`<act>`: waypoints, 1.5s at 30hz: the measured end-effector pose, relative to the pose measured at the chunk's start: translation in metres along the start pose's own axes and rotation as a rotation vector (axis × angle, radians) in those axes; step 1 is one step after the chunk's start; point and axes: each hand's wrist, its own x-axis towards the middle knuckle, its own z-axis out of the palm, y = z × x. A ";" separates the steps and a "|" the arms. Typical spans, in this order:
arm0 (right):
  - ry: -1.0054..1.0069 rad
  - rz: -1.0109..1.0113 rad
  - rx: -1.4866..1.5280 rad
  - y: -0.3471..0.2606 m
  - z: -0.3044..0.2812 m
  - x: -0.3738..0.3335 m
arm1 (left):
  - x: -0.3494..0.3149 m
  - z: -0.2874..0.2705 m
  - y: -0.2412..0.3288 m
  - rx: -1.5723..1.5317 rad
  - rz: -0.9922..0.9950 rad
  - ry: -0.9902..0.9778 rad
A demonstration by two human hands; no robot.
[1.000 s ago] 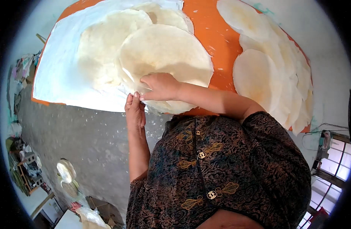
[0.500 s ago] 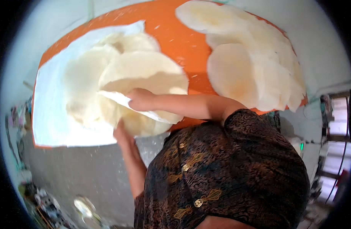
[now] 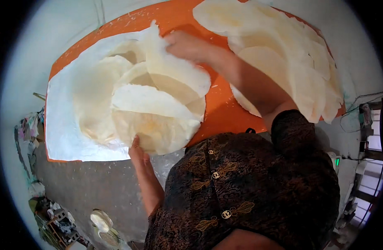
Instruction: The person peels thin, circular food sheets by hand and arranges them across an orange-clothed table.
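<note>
Grey floor (image 3: 95,183) shows beyond the near edge of the orange table (image 3: 220,104). A white cover (image 3: 60,121) is spread over the left section of the table. On the right section sits an overlapping row of cream sheets (image 3: 291,66). A pile of thin cream sheets (image 3: 95,91) is located on the white cover, its right margin directly bordering the orange surface. At the near side of the pile, a round sheet (image 3: 154,129) lies on top; a whiter band (image 3: 147,100) crosses its far side. At the far right of the pile, a raised sheet (image 3: 170,66) stands partly upright and curved, its lower part over the sheets beneath.

My right fingers (image 3: 172,40) are positioned at the upper right edge of the raised sheet and are closed on it; motion blur hides the individual digits. My left fingers (image 3: 136,141) are positioned at the near rim of the round sheet: one digit lies on its upper face, and the remainder sit lower, at the rim. I cannot tell how far apart these are, or whether they pinch the sheet.
</note>
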 end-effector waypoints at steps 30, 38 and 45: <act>-0.368 -0.273 -0.673 0.018 0.217 -0.059 | -0.010 0.001 -0.011 -0.228 -0.058 -0.168; -0.211 -0.137 -0.529 0.004 0.229 -0.049 | -0.010 0.005 -0.012 -0.189 -0.038 -0.110; -0.184 0.019 -0.414 0.014 0.207 -0.019 | 0.005 -0.004 -0.012 -0.283 -0.108 -0.169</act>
